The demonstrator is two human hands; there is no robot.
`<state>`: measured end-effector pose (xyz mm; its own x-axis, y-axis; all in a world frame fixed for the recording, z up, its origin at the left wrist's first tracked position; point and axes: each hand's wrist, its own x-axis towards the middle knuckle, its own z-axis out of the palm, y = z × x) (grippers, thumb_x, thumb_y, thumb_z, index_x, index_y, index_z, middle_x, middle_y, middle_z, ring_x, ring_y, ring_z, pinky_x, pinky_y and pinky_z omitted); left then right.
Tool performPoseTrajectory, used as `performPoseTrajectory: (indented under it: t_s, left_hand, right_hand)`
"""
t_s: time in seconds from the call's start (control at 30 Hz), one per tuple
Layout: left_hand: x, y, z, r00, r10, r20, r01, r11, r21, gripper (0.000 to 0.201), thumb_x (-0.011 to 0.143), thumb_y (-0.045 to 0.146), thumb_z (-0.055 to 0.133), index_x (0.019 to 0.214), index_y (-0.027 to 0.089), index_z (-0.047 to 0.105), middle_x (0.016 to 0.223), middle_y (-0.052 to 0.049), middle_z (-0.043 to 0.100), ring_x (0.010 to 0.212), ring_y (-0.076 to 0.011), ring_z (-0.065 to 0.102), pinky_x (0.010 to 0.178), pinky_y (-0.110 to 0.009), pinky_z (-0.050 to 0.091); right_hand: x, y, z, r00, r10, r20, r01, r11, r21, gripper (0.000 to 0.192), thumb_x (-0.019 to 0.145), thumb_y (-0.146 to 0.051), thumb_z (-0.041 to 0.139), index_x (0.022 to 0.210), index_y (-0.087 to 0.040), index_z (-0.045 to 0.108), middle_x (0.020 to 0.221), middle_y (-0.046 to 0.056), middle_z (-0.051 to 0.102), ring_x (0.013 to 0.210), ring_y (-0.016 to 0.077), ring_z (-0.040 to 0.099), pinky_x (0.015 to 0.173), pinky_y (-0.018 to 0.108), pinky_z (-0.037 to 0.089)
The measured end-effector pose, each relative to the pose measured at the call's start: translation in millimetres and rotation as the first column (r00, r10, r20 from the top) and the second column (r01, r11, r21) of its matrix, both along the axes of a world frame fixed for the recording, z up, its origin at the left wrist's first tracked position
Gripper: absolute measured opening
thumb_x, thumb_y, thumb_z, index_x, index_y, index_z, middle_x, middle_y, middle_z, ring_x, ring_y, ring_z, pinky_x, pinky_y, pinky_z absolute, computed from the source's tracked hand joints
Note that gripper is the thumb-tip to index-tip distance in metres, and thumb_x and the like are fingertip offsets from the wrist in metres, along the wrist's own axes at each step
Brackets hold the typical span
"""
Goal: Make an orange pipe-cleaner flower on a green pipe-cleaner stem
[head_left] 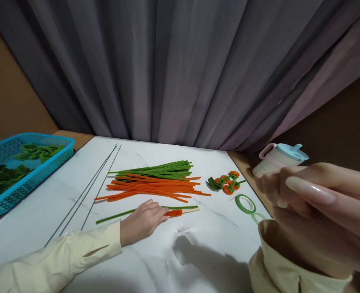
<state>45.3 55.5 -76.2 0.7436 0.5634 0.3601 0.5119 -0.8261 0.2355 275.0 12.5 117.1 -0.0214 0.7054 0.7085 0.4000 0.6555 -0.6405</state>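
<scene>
- Left hand (pixel 142 221) lies flat on the white table (pixel 204 252), fingers pressing a green stem with orange wrapping (pixel 174 212)
- Right hand (pixel 314 211) raised near the lens, blurred; grip can't be told
- Orange and green pipe cleaners (pixel 155 181) piled just beyond; blue basket (pixel 30 171) far left

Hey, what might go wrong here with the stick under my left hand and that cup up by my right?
The left hand lies flat over the half-wrapped stick, so the orange wrap could loosen or the stick roll. The right hand, raised close to the camera, hides part of the spouted cup near the table edge; a bump might tip it. The thin wires lie loose near the sleeve and could get swept off.
</scene>
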Motion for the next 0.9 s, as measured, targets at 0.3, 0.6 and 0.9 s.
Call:
performPoseTrajectory:
  t_s: [0.3, 0.6, 0.9]
  left_hand:
    - [-3, 1, 1.7, 0.986, -0.017, 0.168, 0.013, 1.0, 0.025, 0.024, 0.096, 0.024, 0.036, 0.102, 0.013, 0.056, 0.074, -0.005, 0.062, 0.064, -0.0159, 0.054, 0.06, -0.028, 0.044]
    - [-3, 0, 4.8, 0.945, -0.087, 0.316, 0.064, 0.995, 0.081, 0.018, 0.092, 0.018, 0.044, 0.105, 0.012, 0.055, 0.071, -0.005, 0.061, 0.062, -0.0151, 0.052, 0.057, -0.027, 0.044]
    - [-1, 0, 5.9, 0.958, -0.165, 0.235, 0.142, 0.983, 0.113, 0.019, 0.092, 0.013, 0.041, 0.106, 0.012, 0.053, 0.072, -0.007, 0.063, 0.065, -0.0159, 0.056, 0.06, -0.029, 0.046]
  right_hand:
    - [-3, 16, -86.8, 0.745, 0.036, 0.666, 0.035, 0.995, -0.092, 0.013, 0.085, -0.025, 0.05, 0.077, -0.016, 0.056, 0.066, 0.004, 0.054, 0.06, 0.0161, 0.047, 0.053, 0.028, 0.035]
    - [-4, 9, -153.8, 0.573, 0.105, 0.813, -0.038, 0.994, -0.102, 0.011, 0.093, -0.02, 0.047, 0.087, -0.015, 0.056, 0.071, 0.005, 0.061, 0.089, 0.0226, 0.048, 0.079, 0.038, 0.031]
    - [-17, 3, -161.1, 0.532, 0.097, 0.841, -0.015, 0.994, -0.106, 0.022, 0.091, -0.009, 0.039, 0.077, -0.013, 0.055, 0.067, 0.007, 0.057, 0.078, 0.0216, 0.047, 0.075, 0.037, 0.03]
